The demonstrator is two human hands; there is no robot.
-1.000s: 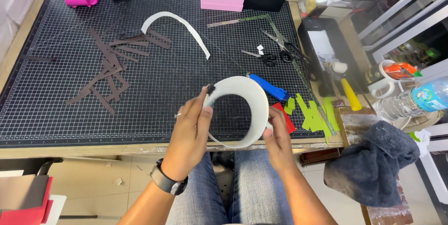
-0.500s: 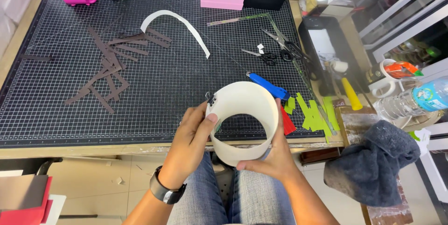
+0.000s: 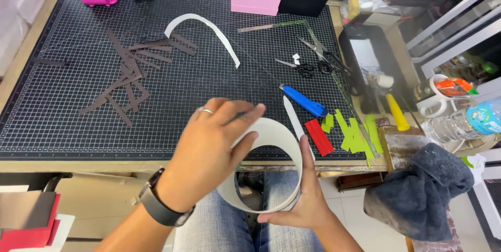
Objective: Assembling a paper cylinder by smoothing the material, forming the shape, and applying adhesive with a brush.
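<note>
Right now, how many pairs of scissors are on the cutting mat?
2. Small black-handled scissors lie on the mat right of centre, above the blue utility knife. Larger scissors lie just right of them, near the mat's right edge. Others may be hidden behind the boxes.

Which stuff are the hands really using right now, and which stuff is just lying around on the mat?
In use:
- white paper ring, held between the left hand and the right hand

Just lying about:
- curved white paper strip
- brown paper strips
- blue utility knife
- scissors
- red paper piece
- green paper scraps
- grey cloth
</note>
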